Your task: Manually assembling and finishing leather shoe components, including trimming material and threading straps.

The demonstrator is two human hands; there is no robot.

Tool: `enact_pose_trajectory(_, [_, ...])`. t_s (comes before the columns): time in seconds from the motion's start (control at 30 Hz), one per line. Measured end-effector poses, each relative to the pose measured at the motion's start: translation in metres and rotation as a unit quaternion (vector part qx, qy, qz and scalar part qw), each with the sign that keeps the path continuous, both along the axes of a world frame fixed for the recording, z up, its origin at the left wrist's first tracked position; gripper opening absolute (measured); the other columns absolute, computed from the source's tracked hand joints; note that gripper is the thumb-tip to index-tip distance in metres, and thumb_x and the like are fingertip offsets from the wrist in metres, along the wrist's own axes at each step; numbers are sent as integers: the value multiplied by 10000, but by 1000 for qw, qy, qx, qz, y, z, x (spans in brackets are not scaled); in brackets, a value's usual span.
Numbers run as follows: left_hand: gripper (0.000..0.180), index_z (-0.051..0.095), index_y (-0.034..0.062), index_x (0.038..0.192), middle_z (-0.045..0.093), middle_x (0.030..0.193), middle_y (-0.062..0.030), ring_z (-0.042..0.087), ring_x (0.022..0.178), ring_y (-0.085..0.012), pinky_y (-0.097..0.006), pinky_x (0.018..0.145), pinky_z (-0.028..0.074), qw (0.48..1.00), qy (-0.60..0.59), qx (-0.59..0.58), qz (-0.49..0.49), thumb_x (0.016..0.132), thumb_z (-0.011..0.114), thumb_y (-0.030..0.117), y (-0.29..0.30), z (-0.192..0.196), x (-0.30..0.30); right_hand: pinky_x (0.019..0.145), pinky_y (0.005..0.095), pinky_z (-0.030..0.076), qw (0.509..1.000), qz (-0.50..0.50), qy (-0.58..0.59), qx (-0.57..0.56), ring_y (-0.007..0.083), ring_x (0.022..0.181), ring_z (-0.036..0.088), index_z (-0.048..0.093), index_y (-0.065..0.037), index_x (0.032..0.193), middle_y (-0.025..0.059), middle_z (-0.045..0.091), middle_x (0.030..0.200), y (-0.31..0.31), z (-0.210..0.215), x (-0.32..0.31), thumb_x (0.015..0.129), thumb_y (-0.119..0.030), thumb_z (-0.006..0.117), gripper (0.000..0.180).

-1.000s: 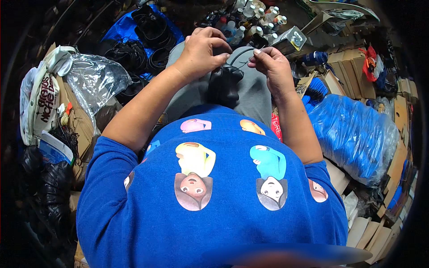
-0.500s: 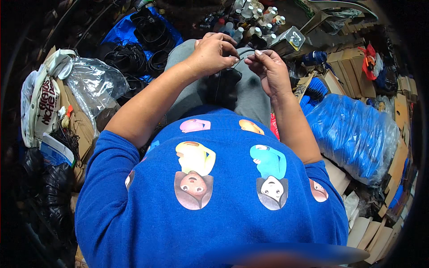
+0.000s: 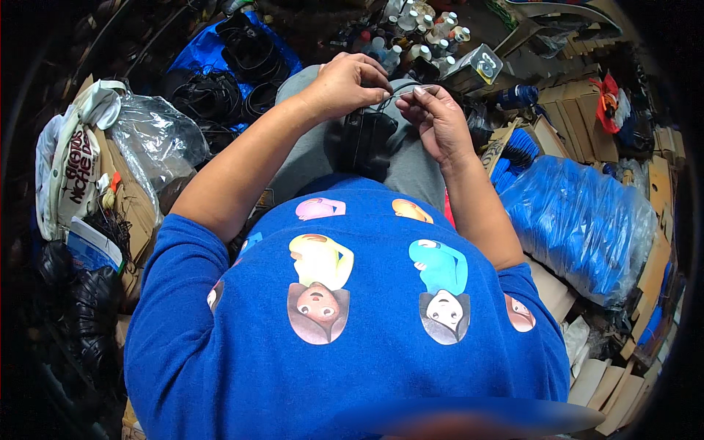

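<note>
Closer to the curled left hand (image 3: 347, 84) than before, the right hand (image 3: 441, 123) pinches a thin strand (image 3: 402, 93) above the lap's (image 3: 416, 158) far edge, narrowing the gap beyond a black item (image 3: 364, 147), the left's hold unclear.

Obstacles (bottles (image 3: 440, 32)) beyond right hand (image 3: 441, 123)
</note>
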State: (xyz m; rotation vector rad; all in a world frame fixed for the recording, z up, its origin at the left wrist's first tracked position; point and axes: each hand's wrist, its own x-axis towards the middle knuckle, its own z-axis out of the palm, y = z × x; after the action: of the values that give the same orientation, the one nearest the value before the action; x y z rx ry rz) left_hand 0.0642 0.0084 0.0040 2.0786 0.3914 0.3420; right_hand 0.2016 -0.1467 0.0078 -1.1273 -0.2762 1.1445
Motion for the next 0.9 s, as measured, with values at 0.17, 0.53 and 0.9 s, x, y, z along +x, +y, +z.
enact_pose_trajectory(0.17, [160,731,117,864,620,1047,-19,493,1077,-211,-348,942,387,994,32,101,-18,730,702,200,-2,12,3,786,316,508,1000,-4,-8,4,214,798,645,527,-37,899,120,638,857,2,3,0,879,-84,574,70])
enact_pose_trajectory(0.53, [134,734,167,826,629,1015,19,492,1077,-193,-421,954,305,954,38,282,-95,707,699,219,9,39,11,767,319,530,999,-7,-46,7,223,784,650,546,-29,884,116,641,841,8,10,1,868,-66,585,56])
enact_pose_trajectory(0.9, [131,703,126,821,615,967,7,494,1059,-192,-396,937,326,934,22,332,-129,713,673,194,9,46,13,747,316,541,998,-14,-67,-1,205,740,646,534,-21,830,124,636,813,12,16,-4,853,-69,602,87])
